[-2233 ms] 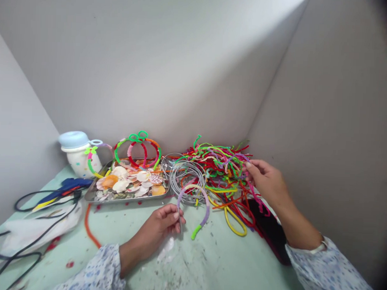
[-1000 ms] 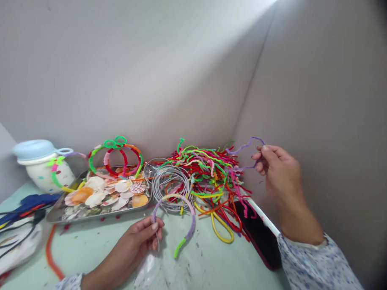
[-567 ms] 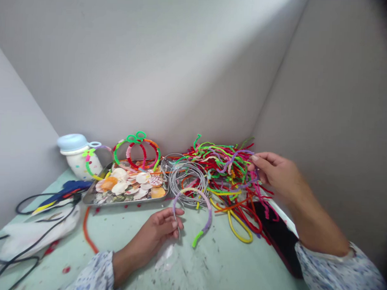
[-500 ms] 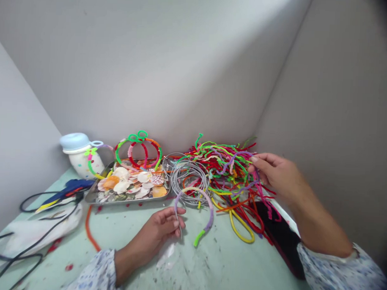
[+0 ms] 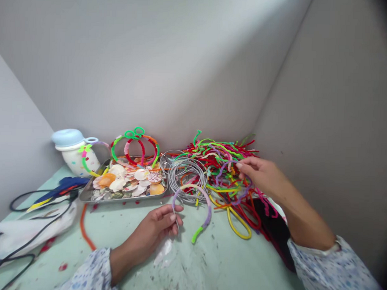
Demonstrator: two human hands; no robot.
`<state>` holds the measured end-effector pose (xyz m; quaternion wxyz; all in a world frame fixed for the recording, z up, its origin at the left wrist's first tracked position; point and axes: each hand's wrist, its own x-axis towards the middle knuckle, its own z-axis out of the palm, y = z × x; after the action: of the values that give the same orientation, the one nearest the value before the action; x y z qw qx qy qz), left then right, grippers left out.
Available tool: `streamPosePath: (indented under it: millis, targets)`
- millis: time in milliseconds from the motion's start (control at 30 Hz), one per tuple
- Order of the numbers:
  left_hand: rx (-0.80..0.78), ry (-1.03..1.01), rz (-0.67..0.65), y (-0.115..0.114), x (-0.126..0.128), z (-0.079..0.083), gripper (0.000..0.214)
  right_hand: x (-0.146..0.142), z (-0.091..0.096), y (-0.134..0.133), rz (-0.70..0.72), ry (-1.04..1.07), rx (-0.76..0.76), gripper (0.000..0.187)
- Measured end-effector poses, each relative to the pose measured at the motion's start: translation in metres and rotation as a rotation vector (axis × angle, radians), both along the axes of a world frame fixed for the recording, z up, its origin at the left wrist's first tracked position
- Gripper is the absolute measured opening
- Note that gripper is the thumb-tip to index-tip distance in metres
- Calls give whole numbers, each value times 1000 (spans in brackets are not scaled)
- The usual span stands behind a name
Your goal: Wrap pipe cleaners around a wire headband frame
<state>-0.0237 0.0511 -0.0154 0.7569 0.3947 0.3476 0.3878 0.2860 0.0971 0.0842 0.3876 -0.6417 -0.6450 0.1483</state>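
Observation:
My left hand [image 5: 155, 228], low in the middle, pinches the bare end of a curved wire [image 5: 208, 202] wrapped in purple and cream fuzz, with a bright green tip. The arc stands up from my fingers and its green end hangs to the right. At the right, my right hand [image 5: 259, 174] is closed at the fingertips on a purple pipe cleaner [image 5: 222, 167]. That strand curves left over a tangled heap of pipe cleaners [image 5: 209, 149] in red, green, pink and yellow. How far it runs into the heap is hidden.
A coil of grey wire [image 5: 170, 178] lies behind the arc. Left of it, a metal tray [image 5: 124, 200] holds shells, with fuzzy hoops [image 5: 113, 148] above. A white bottle [image 5: 80, 160], blue-handled pliers [image 5: 68, 185] and black cables [image 5: 18, 194] are farther left. A black flat object [image 5: 277, 236] lies under my right forearm.
My right hand has shifted left and slightly down over the heap, with the purple pipe cleaner in its fingertips. My left hand keeps its hold on the wrapped wire; the view has shifted a little.

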Motion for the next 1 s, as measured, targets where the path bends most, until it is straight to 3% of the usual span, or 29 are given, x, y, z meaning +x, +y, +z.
streamPosePath:
  millis: [167,333,667,1000]
  targets:
    - [-11,12,7,0,-1,-1,27,34,8,3,-308,-92,242,23]
    - [-22,31,6,-1,-1,1,26,58,10,1,-540,-364,295,25]
    - [-25,42,14,-1,0,2,26,61,-6,14,-491,-579,79,27]
    - [-12,20,5,1,-1,0,19,65,-6,15,-509,-418,202,25]
